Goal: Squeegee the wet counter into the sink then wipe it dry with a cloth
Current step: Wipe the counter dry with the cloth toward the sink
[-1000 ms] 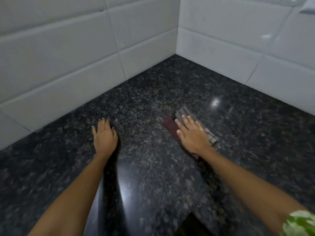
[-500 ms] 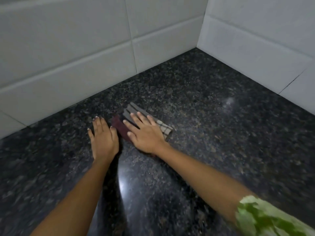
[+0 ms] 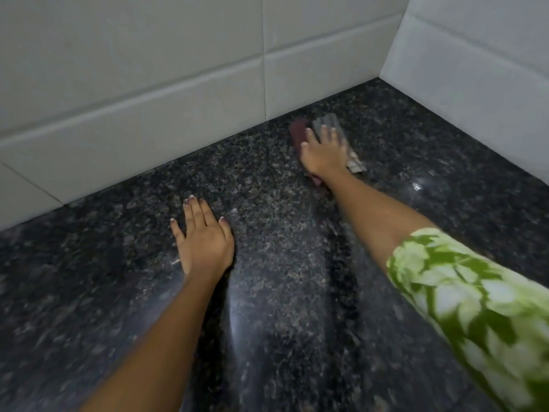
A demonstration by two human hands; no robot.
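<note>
hands (image 3: 205, 237) flat, right (image 3: 325, 154) pressing cloth (image 3: 326, 123), counter (image 3: 297, 292)

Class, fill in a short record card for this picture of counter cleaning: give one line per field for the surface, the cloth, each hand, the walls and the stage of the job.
Surface: dark speckled stone counter, glossy
Cloth: folded, maroon and grey cloth, lying flat near the wall corner
Right hand: right hand pressing flat on the cloth, fingers straight
Left hand: left hand resting flat on the counter, holding nothing
Walls: white tiles on two sides
Stage: wiping with the cloth; no squeegee or sink in view
</note>
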